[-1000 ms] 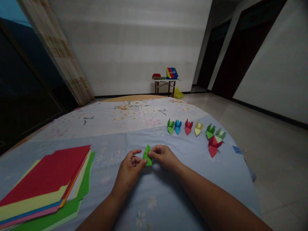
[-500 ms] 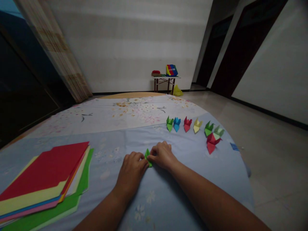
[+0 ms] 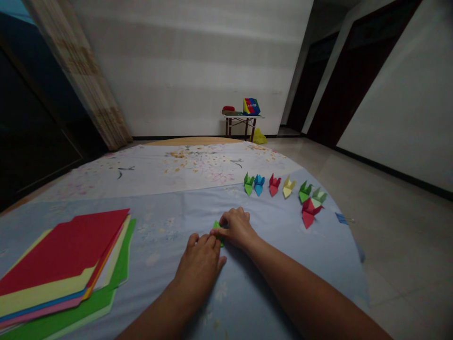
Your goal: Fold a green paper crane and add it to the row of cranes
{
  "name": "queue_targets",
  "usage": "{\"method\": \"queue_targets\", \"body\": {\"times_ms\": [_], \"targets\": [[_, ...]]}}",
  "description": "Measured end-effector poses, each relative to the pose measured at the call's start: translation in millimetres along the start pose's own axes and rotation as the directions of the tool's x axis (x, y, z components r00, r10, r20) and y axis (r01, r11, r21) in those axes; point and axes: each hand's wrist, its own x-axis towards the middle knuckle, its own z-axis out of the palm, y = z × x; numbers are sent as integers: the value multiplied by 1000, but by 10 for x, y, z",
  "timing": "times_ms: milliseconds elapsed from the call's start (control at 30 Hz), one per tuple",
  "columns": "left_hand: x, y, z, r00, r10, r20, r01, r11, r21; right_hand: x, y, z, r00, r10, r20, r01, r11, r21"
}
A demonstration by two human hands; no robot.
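Note:
A small piece of green folded paper (image 3: 217, 225) lies on the pale blue tablecloth in front of me, largely covered by my fingers. My right hand (image 3: 238, 227) grips it from the right, thumb and fingers closed on its upper part. From the left, the bent fingers of my left hand (image 3: 202, 257) hold its lower left side down against the cloth, with the thumb sticking out to the right below. Beyond my hands stands a row of folded paper cranes, among them a blue one (image 3: 259, 184), a yellow one (image 3: 289, 187) and a larger red one (image 3: 310, 212).
On the left lies a stack of coloured paper sheets (image 3: 63, 255), red on top. A blue item (image 3: 341, 218) sits at the round table's right edge. Farther back, a small table (image 3: 244, 117) by the wall carries a colourful box (image 3: 251, 106), with a yellow bag (image 3: 260, 137) beside it.
My left hand has shifted slightly down and turned, its fingers now over the paper and its thumb apart. My right thumb has slid left across the paper. The view has shifted slightly.

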Motion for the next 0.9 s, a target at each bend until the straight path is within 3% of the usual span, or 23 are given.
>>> {"method": "queue_targets", "body": {"times_ms": [400, 567, 900], "targets": [[-10, 13, 0, 1000, -14, -17, 13, 998, -64, 227, 16, 16, 996, 88, 20, -86, 991, -99], [-1, 22, -22, 998, -26, 50, 28, 999, -47, 357, 42, 13, 995, 99, -4, -99, 989, -105], [-3, -7, 4, 999, -28, 21, 28, 999, -24, 171, 168, -68, 998, 36, 47, -41, 993, 109]]}}
